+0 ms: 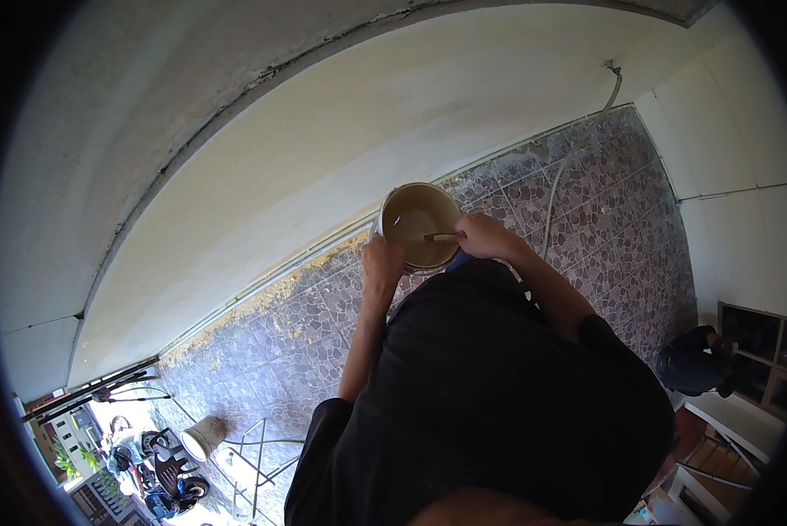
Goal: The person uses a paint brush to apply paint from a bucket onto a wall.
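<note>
A large pale bucket with a tan liquid inside is held just in front of my body, near the foot of a cream wall. My left hand is closed on the left side of the bucket's rim. My right hand grips a wooden-handled tool that reaches down into the bucket; I cannot make out its lower end. A small white mark shows on the bucket's inside. My dark shirt hides what is under the bucket's near side.
A hose runs from a wall tap across the patterned tile floor. At lower left are a white bucket, a metal frame and a motorbike. Another person is at the right beside a window.
</note>
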